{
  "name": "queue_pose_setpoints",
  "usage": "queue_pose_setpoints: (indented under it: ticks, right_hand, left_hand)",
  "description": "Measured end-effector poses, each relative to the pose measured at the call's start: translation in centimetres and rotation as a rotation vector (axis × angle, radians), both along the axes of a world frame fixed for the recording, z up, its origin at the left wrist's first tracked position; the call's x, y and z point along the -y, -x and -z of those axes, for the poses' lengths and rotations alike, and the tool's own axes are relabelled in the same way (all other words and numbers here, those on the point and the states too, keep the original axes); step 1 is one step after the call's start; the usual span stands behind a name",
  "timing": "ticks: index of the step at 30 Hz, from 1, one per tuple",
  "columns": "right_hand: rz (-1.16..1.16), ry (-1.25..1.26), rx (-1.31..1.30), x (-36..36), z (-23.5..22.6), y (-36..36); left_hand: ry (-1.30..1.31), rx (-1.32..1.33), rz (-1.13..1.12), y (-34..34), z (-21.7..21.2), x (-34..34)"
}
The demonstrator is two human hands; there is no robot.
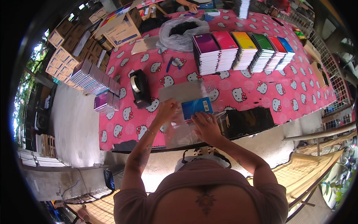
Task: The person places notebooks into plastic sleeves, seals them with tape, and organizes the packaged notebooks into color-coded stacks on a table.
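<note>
Pressing a blue notebook (197,108), both hands (206,125) touch clear wrap (179,128).

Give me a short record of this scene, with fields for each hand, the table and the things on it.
left hand: fingers on a clear plastic sleeve
right hand: flat on the lower edge of a blue notebook, partly in the sleeve
table: pink cloth with cat print
behind the hands: black tape dispenser; row of notebook stacks in purple, pink, yellow, green, red and blue
far left: clear bag with dark contents, cartons
far edge: another person's hand
</note>
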State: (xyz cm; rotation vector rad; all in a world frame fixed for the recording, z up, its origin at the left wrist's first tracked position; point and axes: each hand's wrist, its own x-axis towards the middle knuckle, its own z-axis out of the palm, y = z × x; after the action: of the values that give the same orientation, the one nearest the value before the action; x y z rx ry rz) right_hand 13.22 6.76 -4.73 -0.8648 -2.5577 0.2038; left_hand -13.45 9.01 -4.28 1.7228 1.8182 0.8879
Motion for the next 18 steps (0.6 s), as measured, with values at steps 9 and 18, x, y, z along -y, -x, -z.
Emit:
queue_pose_setpoints:
  ticks: [9, 18]
  right_hand:
    - [0.017, 0.058, 0.064, 0.5, -0.7, 0.5]
    - [0.040, 0.022, 0.045, 0.7, -0.1, 0.3]
  left_hand:
    - [-0.254, -0.549, 0.284, -2.1, 3.8, -11.4]
    - [-0.376, -0.550, 0.231, -3.5, 1.4, -10.9]
